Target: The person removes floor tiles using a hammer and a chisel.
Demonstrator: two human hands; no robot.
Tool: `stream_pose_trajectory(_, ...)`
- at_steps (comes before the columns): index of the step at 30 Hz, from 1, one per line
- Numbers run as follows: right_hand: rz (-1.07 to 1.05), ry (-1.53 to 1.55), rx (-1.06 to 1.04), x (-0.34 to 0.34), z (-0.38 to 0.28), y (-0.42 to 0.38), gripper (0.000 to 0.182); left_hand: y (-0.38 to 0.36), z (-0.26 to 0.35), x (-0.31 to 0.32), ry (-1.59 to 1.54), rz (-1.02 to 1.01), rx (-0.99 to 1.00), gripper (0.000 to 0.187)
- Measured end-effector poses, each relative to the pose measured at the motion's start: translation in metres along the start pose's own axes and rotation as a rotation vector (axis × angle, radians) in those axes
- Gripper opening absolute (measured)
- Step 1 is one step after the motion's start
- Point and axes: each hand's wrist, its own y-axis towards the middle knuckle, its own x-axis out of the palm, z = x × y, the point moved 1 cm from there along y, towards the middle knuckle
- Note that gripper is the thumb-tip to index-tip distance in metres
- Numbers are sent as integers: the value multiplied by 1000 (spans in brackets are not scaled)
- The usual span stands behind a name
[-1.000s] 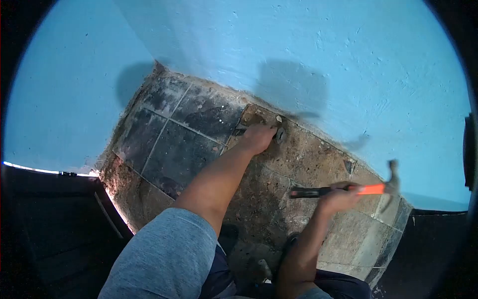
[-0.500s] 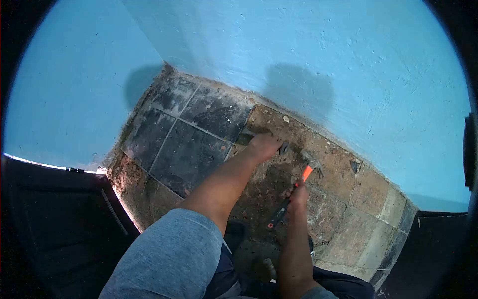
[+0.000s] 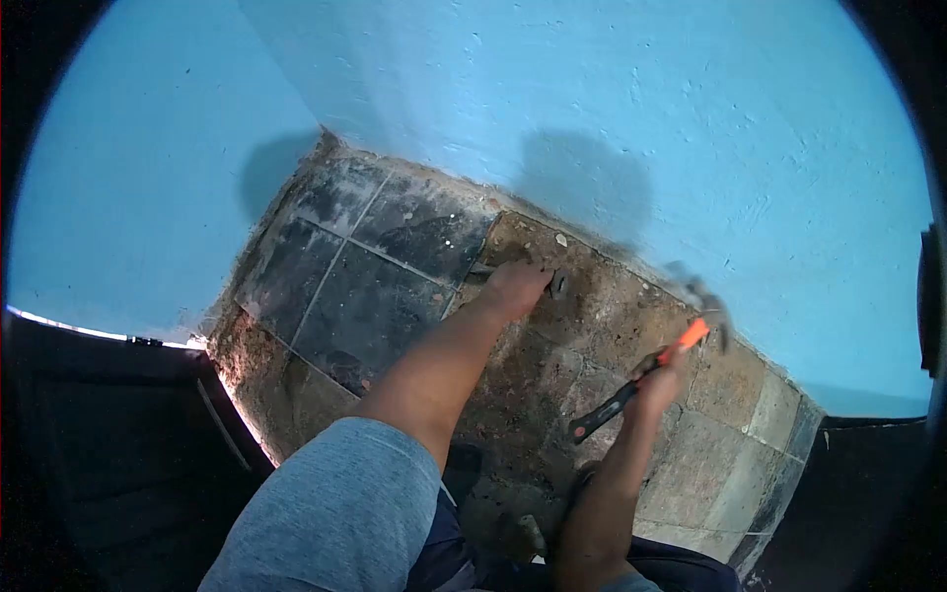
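My left hand (image 3: 518,286) is closed around a metal chisel (image 3: 560,285), whose blunt end sticks out to the right of my fist. The chisel's other end points at the edge of the dark floor tiles (image 3: 370,296), though my hand hides most of its length. In my right hand (image 3: 661,380) is a hammer (image 3: 617,407) with a black and orange handle. Its head is raised to the right, smeared by motion and apart from the chisel. Under both hands lies rough brown floor (image 3: 552,355).
A light blue wall (image 3: 631,99) rises behind the floor and another stands at the left. Older stone-like tiles (image 3: 730,385) cover the right side. Small rubble bits, including a pale chip (image 3: 561,240), lie near the wall. Dark door-like panels (image 3: 109,444) border the left.
My right hand has swung the hammer up and to the right, away from the chisel. My left hand stays in nearly the same place, still gripping the chisel.
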Motion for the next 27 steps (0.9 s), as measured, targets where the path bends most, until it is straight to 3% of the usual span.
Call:
stream_pose_trajectory(3,227,82,-258,14,-59,-12,42,-3,2,-3,-24,63,10,45)
stream_pose_trajectory(5,328,69,-325,15,-49,-21,43,-3,-2,10,27,215,68,42)
stream_pose_trajectory(6,379,64,-362,17,-40,-25,44,-4,-1,6,5,160,29,41)
stream_pose_trajectory(7,569,-489,-723,8,12,-25,42,-5,2,-1,-17,103,-4,40)
stream_pose_trajectory(9,309,-734,-370,16,95,-53,36,-5,7,-8,-3,63,-33,38)
stream_pose_trajectory(10,-205,-927,-53,33,79,-72,36,-9,3,-10,36,79,-37,37)
stream_pose_trajectory(11,-317,-665,181,34,119,-69,37,-14,-2,-8,76,91,-44,36)
stream_pose_trajectory(14,-204,-400,268,35,151,-89,38,-28,-22,22,147,155,97,48)
stream_pose_trajectory(20,-72,-282,437,31,106,-56,33,-33,-7,-1,164,50,40,47)
stream_pose_trajectory(23,-25,-249,371,20,86,-37,34,-9,14,17,162,-75,-90,21)
stream_pose_trajectory(26,9,-283,325,11,81,-15,34,-5,32,20,119,-239,-251,21)
stream_pose_trajectory(27,24,-267,330,10,74,-15,34,-5,32,18,146,-250,-212,22)
